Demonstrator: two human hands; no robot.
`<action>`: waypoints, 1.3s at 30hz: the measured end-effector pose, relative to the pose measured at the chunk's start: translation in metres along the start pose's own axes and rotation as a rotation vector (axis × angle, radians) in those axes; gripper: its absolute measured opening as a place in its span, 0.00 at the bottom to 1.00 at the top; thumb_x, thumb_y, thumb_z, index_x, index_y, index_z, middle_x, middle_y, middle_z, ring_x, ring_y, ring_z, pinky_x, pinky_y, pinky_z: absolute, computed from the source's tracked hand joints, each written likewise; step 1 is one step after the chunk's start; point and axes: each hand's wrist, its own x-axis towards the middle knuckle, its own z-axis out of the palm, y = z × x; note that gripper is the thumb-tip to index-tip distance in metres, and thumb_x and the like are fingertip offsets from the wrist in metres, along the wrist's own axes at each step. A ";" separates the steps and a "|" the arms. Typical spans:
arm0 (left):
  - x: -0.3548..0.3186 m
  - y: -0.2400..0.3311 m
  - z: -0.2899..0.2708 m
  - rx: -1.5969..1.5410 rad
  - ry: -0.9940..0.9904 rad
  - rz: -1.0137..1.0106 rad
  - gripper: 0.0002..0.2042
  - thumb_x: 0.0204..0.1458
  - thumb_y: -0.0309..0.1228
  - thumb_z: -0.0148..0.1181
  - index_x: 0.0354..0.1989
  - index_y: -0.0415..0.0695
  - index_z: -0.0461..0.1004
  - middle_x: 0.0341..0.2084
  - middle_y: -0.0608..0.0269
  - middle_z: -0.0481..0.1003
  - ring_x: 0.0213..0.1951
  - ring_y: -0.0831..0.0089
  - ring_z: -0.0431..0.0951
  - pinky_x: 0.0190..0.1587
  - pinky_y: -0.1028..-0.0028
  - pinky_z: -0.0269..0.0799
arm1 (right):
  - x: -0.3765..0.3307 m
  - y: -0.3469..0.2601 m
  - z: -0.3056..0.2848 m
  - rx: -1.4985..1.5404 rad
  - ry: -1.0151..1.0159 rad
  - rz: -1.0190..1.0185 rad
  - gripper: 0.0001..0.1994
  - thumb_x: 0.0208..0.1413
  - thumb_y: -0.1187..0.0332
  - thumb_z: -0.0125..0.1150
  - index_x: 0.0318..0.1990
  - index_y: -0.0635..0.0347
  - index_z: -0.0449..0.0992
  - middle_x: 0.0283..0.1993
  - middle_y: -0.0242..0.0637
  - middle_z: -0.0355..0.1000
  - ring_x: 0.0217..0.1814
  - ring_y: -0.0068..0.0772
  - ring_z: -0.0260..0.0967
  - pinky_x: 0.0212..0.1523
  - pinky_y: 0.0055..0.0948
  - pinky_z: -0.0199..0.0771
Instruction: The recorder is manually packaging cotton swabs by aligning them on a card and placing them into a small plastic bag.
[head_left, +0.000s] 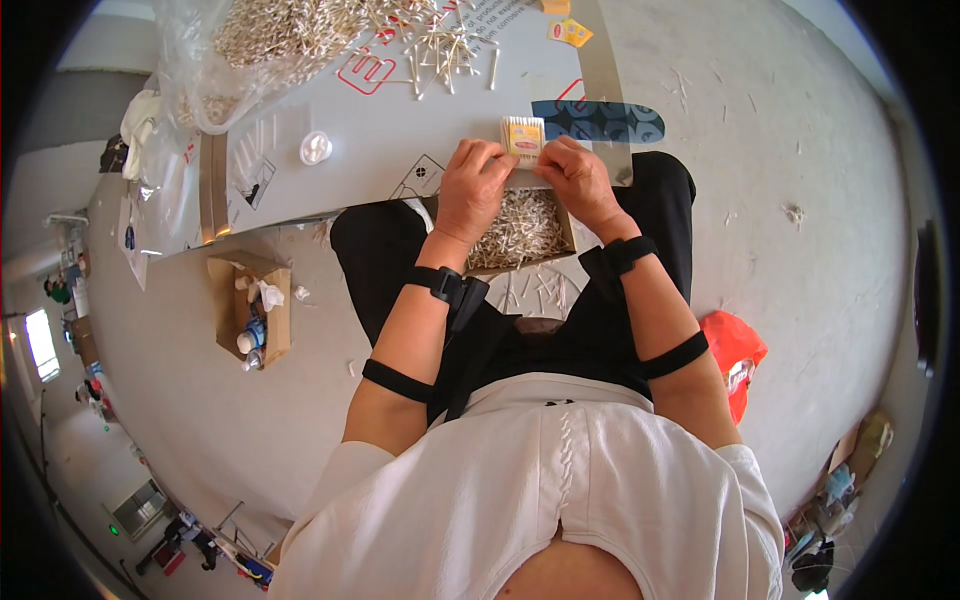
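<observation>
A small clear packet of cotton swabs (524,137) with a yellow label lies at the table's near edge, its swab tips lined up along the far end. My left hand (472,190) pinches its near left corner between thumb and fingers. On the opposite side, my right hand (583,182) has its fingers closed at the near right corner. Whether a bag flap is between the fingertips is too small to tell. Just below both hands, between my knees, an open cardboard box (570,226) holds a mass of loose cotton swabs (517,232).
On the grey table (380,140) are a large plastic bag of swabs (290,35), loose swabs (450,55), a round white container (315,148), yellow labels (570,32) and a dark patterned strip (610,121). A carton (222,300) and red bag (735,360) sit on the floor.
</observation>
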 end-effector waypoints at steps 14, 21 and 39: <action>0.011 0.002 0.010 -0.026 0.014 0.010 0.07 0.40 0.17 0.59 0.29 0.42 0.72 0.27 0.61 0.68 0.34 0.59 0.72 0.35 0.64 0.73 | 0.002 -0.011 -0.003 -0.094 0.151 -0.143 0.04 0.50 0.74 0.63 0.32 0.58 0.73 0.30 0.41 0.68 0.34 0.51 0.71 0.33 0.39 0.72; 0.046 0.014 -0.029 -0.188 0.009 -0.016 0.09 0.44 0.15 0.62 0.34 0.39 0.74 0.28 0.58 0.71 0.30 0.59 0.75 0.32 0.65 0.72 | 0.019 -0.047 -0.035 -0.060 0.226 -0.242 0.02 0.52 0.75 0.62 0.32 0.60 0.74 0.30 0.40 0.69 0.34 0.48 0.71 0.33 0.38 0.72; 0.059 0.064 -0.087 -0.446 0.152 -0.044 0.07 0.46 0.16 0.60 0.33 0.38 0.75 0.26 0.63 0.74 0.23 0.75 0.72 0.26 0.77 0.69 | 0.003 -0.092 -0.080 0.218 0.170 -0.221 0.02 0.53 0.77 0.60 0.33 0.65 0.73 0.32 0.39 0.70 0.35 0.39 0.69 0.38 0.30 0.69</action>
